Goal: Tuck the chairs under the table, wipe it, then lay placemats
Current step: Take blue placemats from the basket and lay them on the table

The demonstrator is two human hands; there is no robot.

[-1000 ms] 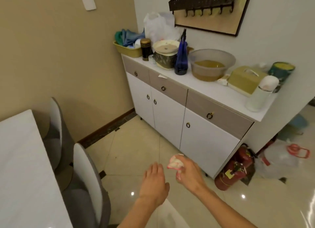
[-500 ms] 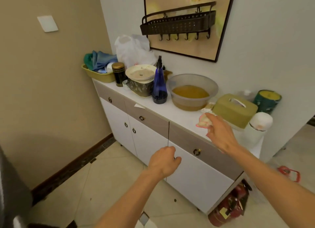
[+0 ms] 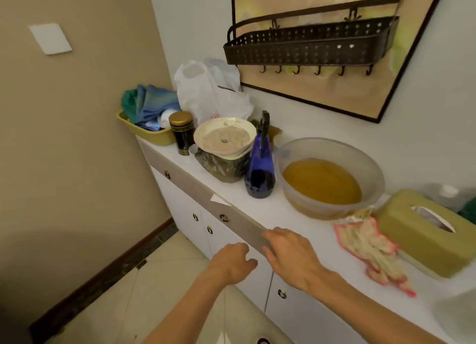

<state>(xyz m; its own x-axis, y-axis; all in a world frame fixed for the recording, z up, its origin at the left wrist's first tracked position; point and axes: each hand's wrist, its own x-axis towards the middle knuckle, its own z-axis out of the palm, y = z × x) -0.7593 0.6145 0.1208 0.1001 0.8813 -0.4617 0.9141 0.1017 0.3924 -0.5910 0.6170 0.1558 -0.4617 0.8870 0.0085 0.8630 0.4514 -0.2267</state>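
Observation:
A pink-edged cream cloth (image 3: 371, 251) lies spread on the white cabinet top (image 3: 273, 210), between a clear basin and a green tissue box. My right hand (image 3: 288, 251) hovers at the cabinet's front edge, left of the cloth, fingers relaxed and holding nothing. My left hand (image 3: 231, 261) is lower, in front of the drawer fronts, fingers loosely curled and empty. No table, chairs or placemats are in view.
On the cabinet stand a clear basin of yellow liquid (image 3: 324, 179), a blue spray bottle (image 3: 260, 168), a bowl on a pot (image 3: 224, 140), a dark jar (image 3: 181, 132), a plastic bag (image 3: 211, 91), a yellow tub of cloths (image 3: 146, 130) and the tissue box (image 3: 427, 230). A black wall rack (image 3: 309, 45) hangs above.
I turned from the table to the cabinet and stepped close. My right hand laid the cloth on the cabinet top, let it go and drew back left.

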